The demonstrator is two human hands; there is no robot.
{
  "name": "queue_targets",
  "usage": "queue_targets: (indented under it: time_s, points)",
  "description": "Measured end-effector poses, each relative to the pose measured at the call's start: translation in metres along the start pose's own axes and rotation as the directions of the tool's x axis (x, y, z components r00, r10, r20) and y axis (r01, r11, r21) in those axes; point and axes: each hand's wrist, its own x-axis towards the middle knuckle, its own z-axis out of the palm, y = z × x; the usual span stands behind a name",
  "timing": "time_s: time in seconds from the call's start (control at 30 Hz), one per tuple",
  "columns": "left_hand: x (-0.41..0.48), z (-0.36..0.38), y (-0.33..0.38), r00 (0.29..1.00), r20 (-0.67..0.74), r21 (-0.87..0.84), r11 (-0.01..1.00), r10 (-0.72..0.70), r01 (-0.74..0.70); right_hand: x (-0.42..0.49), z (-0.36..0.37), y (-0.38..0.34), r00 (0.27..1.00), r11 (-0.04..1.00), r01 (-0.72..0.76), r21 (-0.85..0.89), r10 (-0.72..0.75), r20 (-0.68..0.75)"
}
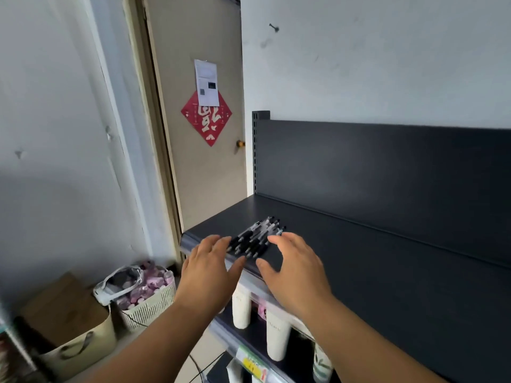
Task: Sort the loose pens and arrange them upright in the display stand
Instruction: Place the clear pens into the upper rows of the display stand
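Both my hands are spread loose and hold nothing. My left hand (210, 268) reaches over the front edge of the dark top shelf (359, 272) near its front left corner, and my right hand (296, 269) is just beside it, thumbs turned toward each other. Between my fingertips lies the bunch of black-and-clear pens (255, 239), flat on the shelf close to that corner, side by side and slanted toward the back. My fingertips come right up to the bunch on both sides, but I cannot tell whether they touch it. Behind the pens the shelf runs bare to its dark back panel (387, 167) and the slotted upright post (255, 150) at the back left corner. Under my wrists, white bottles (242, 308) stand on the lower shelf. To the left is a door (199, 175) with a red diamond decoration (206, 123) and a paper notice (206, 82). On the floor below sit a cream slatted basket (149, 305) of pink packets and a beige tote bag (80, 346) holding cardboard.
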Motion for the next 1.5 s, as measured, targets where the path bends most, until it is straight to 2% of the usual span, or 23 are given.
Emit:
queue_targets:
  time_s: [0.13,0.3,0.53,0.73,0.93,1.3,1.5]
  points:
    - [0.048,0.011,-0.012,0.999,0.055,-0.08,0.997,0.003,0.002,0.031,0.014,0.003,0.994,0.995,-0.09,0.045,0.087,0.071]
    - [0.11,0.025,-0.025,0.977,0.202,-0.139,0.989,0.067,-0.039,0.067,0.029,0.002,0.975,0.976,-0.219,-0.005,0.218,0.048]
    - [0.171,0.046,-0.041,0.886,0.415,-0.136,0.977,0.207,-0.165,0.105,0.055,-0.01,0.901,0.892,-0.43,-0.144,0.434,-0.004]
    - [0.192,0.057,-0.046,0.813,0.506,-0.206,0.956,0.288,-0.211,0.114,0.057,-0.013,0.842,0.835,-0.537,-0.122,0.539,-0.023]
    - [0.195,0.062,-0.041,0.798,0.51,-0.201,0.947,0.32,-0.251,0.108,0.054,-0.017,0.8,0.797,-0.6,-0.067,0.598,-0.042]
    - [0.203,0.061,-0.039,0.734,0.557,-0.238,0.921,0.389,-0.307,0.107,0.057,-0.02,0.8,0.795,-0.6,-0.089,0.597,-0.058]
    - [0.209,0.059,-0.041,0.681,0.613,-0.276,0.916,0.4,-0.29,0.108,0.053,-0.02,0.787,0.786,-0.616,-0.049,0.616,-0.03]
